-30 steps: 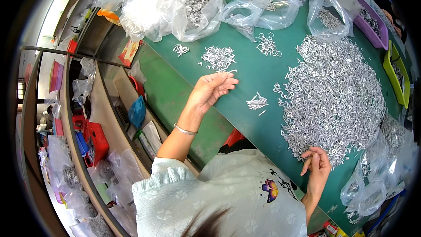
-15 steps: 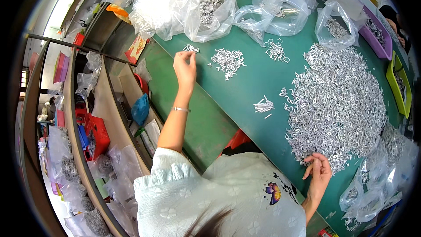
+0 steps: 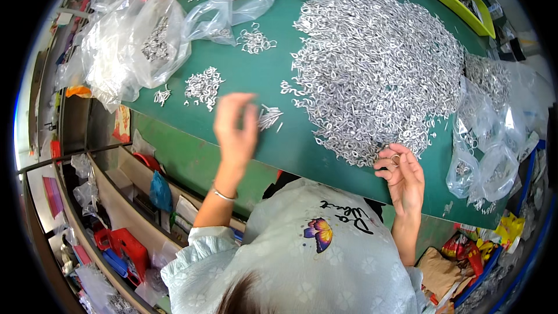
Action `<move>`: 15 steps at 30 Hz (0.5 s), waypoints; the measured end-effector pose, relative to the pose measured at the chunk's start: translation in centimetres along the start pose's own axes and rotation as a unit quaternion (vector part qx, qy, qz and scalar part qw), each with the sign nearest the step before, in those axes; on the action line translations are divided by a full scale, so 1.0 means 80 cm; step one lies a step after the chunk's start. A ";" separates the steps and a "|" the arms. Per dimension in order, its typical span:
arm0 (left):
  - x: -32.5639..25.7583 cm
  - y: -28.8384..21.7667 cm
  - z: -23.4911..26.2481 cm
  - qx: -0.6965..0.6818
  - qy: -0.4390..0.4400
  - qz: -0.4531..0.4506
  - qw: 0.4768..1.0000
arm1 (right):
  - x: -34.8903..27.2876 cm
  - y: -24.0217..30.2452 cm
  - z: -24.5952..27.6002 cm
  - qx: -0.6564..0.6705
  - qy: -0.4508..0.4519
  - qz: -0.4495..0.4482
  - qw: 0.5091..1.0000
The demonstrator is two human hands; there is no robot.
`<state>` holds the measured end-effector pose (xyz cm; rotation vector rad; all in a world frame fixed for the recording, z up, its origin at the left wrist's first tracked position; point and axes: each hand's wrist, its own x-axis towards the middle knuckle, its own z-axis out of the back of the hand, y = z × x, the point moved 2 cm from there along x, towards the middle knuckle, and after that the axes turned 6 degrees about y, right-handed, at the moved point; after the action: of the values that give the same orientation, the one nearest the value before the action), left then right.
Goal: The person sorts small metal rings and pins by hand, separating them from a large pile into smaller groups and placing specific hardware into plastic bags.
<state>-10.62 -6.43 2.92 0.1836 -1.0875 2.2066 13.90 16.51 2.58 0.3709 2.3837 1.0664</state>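
A wide heap of small silver metal pieces (image 3: 378, 70), many of them hook- or loop-shaped, covers much of the green table (image 3: 261, 151). At the heap's near edge is my right hand (image 3: 406, 180), its fingers curled in toward the thumb. Whatever lies between those fingertips is too small to make out; a ring (image 3: 396, 160) shows at a finger. My left hand (image 3: 233, 131) is over the table's near edge, blurred, with a gap between thumb and fingers and nothing visible in it. Beside it lie a small pile of straight pins (image 3: 269, 117) and a pile of curved pieces (image 3: 203, 87).
Open rings (image 3: 254, 40) and a tiny pile (image 3: 163, 96) lie farther left. Clear plastic bags (image 3: 157, 40) crowd the far left; another bag (image 3: 488, 145) sits right. A yellow-green tray (image 3: 465, 6) stands far right. Shelving (image 3: 116, 192) runs along the left.
My left hand has come right and nearer, away from the tiny pile at the far left. My right hand stays at the heap's near edge. The whole view has shifted to the right.
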 end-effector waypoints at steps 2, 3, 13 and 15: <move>-0.013 -0.041 -0.039 -0.085 0.132 -0.034 0.987 | -0.004 -0.001 0.010 0.067 0.023 -0.002 0.997; -0.017 -0.054 -0.055 -0.077 0.168 -0.065 0.981 | -0.005 -0.001 0.013 0.100 0.015 0.003 0.995; -0.034 -0.108 -0.126 0.054 0.351 -0.282 0.891 | -0.025 -0.003 0.042 -0.269 -0.129 0.119 0.947; -0.030 -0.099 -0.130 0.037 0.325 -0.294 0.898 | -0.021 0.002 0.028 -0.456 -0.149 0.167 0.861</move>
<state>-2.25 3.59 0.46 -0.1722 -0.4813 1.5715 16.49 17.29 1.98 0.5412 1.3398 1.9718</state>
